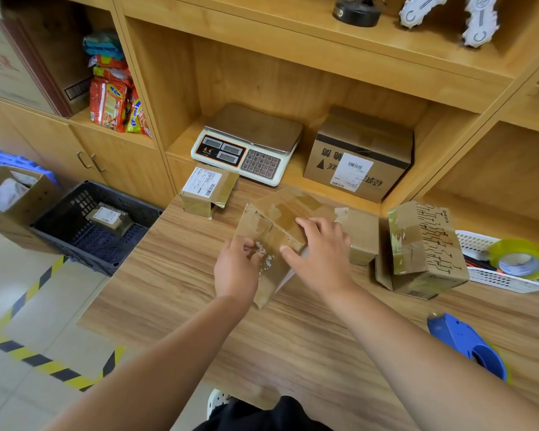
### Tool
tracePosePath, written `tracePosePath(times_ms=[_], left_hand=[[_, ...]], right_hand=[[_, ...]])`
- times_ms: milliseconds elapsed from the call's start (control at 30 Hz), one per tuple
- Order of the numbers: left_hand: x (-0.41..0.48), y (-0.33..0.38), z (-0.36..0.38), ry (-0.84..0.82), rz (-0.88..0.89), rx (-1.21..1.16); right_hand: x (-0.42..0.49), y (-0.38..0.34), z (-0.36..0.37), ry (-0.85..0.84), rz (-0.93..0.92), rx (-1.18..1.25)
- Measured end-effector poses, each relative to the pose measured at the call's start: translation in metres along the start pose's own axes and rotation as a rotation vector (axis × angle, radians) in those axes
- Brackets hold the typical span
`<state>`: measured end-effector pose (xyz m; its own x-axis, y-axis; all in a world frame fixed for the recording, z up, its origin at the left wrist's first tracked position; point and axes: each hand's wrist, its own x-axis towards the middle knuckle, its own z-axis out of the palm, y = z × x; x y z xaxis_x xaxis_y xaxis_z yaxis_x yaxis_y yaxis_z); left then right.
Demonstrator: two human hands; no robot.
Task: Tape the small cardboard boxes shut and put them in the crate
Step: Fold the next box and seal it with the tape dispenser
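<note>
Both arms reach forward over the tabletop (175,287), forearms bare, hands close together on one job. The right hand (321,253) clamps the upper near corner of a cardboard box (288,206), fingers lying over the top and thumb down the near face. The left hand (235,269) sits knuckles-up against that same face, fingers bent in; whether they pinch or only press, I cannot tell. The box is tilted, brown and worn, glossy tape across the top, white scraps of torn label on the front. Just behind the right hand stands a plain small box (363,234), and beside it a box printed with circuit lines (430,244). Far left, on the floor, the black slotted crate (84,200) holds one labelled box (109,217). A blue tape dispenser (461,340) lies near right.
</note>
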<state>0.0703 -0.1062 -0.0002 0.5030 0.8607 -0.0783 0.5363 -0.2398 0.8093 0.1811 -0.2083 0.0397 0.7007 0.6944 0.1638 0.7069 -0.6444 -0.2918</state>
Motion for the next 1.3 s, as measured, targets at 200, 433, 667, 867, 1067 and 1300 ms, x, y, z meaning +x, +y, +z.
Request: tracePosePath(times_ms=[200, 433, 667, 867, 1067, 1300], left_hand=[[-0.016, 0.003, 0.013, -0.258, 0.096, -0.017], [-0.003, 0.001, 0.016, -0.213, 0.032, -0.054], [0.012, -0.011, 0.008, -0.242, 0.083, -0.151], [0.032, -0.006, -0.01, -0.223, -0.118, -0.317], [0.046, -0.008, -0.019, -0.112, -0.38, -0.402], [0.061, -0.018, -0.026, -0.057, -0.475, -0.434]], right_hand=[[0.007, -0.008, 0.001, -0.025, 0.038, 0.012], [0.013, 0.002, 0.0, -0.082, -0.002, 0.213], [0.025, 0.03, -0.003, -0.257, 0.535, 0.869], [0.029, 0.028, -0.009, -0.232, 0.434, 0.904], [0.016, 0.017, -0.013, -0.241, 0.255, 0.838], [0.012, 0.011, -0.01, -0.363, 0.222, 0.707]])
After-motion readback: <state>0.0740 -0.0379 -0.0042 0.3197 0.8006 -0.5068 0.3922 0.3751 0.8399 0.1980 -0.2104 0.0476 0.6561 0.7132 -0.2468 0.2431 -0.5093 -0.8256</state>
